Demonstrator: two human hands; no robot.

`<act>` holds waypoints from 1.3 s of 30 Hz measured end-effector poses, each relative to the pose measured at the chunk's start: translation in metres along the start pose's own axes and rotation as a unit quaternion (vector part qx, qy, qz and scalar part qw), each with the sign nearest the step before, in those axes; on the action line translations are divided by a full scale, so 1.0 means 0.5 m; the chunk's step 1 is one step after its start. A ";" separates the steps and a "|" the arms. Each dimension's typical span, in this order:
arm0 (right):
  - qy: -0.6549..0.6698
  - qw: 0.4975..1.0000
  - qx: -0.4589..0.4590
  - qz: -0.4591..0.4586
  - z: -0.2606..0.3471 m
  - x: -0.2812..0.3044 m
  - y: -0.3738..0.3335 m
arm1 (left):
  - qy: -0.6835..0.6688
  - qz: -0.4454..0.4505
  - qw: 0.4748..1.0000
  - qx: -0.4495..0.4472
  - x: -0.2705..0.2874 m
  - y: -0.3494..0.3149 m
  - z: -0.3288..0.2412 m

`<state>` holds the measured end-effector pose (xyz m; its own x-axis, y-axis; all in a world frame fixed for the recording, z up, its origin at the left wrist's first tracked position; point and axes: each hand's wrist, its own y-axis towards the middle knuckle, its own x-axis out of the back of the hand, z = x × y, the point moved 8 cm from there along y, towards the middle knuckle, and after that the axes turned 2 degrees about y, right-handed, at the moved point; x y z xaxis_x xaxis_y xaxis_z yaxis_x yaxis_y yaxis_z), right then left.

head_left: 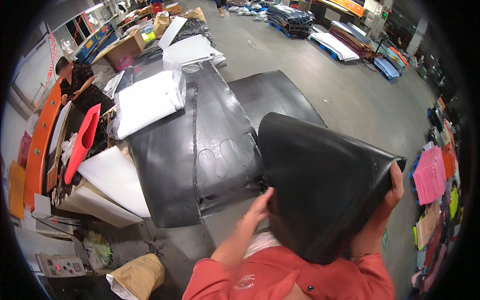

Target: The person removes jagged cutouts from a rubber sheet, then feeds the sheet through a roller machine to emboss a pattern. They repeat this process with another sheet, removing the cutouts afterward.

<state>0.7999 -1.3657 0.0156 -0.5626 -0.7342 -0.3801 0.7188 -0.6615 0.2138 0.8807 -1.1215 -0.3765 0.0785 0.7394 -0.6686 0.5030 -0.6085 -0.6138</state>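
A large, glossy black sheet (pixel 325 185), rubber-like in look, is lifted in front of me and bent into a wide curve. At its right edge my right hand (pixel 392 195) grips it, with the fingers partly behind the sheet. My left hand (pixel 259 206) grips its left edge low down; some of those fingers are hidden. Beyond it lie more flat black sheets (pixel 167 165), overlapping on a stack. Two sole-shaped outlines (pixel 214 162) show on the middle sheet, beside my left hand.
White sheets in clear plastic (pixel 152 102) lie on the black ones. White foam slabs (pixel 117 180) and a red sheet (pixel 84 142) are at left, near another person (pixel 82 85). A brown paper sack (pixel 137 276) stands lower left. Pink sheets (pixel 429 175) are stacked at right.
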 end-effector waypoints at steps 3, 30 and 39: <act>-0.108 0.992 0.019 -0.062 0.038 0.164 -0.024 | -0.069 -0.019 0.993 -0.096 0.040 -0.108 -0.052; -0.264 0.933 0.244 0.031 0.312 0.299 -0.273 | -0.124 -0.253 0.946 -0.160 0.213 -0.789 0.458; -0.292 0.878 -0.145 0.350 -0.031 0.020 -0.491 | 0.090 -0.411 0.903 -0.086 0.517 -0.939 0.583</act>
<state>0.6238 -1.2084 -0.0546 0.0062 -0.9549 0.2970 0.9982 -0.0119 -0.0593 0.4138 -0.7286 -0.3836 -0.2522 0.9651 0.0708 0.5805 0.2094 -0.7869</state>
